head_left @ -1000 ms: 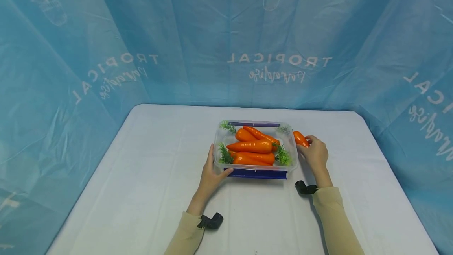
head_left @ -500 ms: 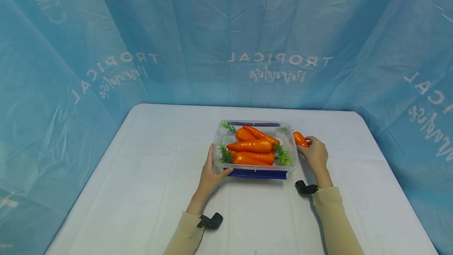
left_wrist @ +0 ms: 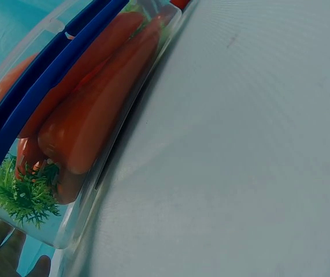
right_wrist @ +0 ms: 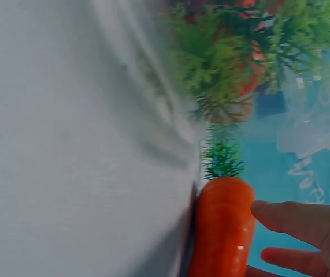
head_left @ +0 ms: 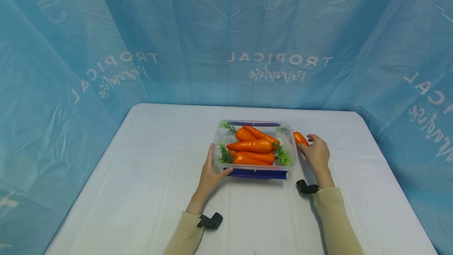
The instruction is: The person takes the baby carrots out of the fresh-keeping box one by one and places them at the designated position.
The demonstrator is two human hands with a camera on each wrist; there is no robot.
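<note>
The left hand (head_left: 210, 174) grasps the near-left corner of a clear, rectangular plastic container (head_left: 255, 167) with a blue latch (head_left: 255, 174); inside lie glossy, tapered carrots (head_left: 249, 146). Beside its right wall, a smooth outer carrot (head_left: 299, 138) touches the right hand (head_left: 316, 154), fingers parted, released.

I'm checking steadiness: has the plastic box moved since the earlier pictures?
No; in the head view the box shows no visible shift against the table's far edge.

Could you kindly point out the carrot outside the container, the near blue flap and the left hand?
Outside carrot (right_wrist: 221, 227): right wrist view, on its orange body.
Near blue flap (head_left: 257, 174): head view, on its middle.
Left hand (head_left: 211, 174): head view, by its thumb's base.
</note>
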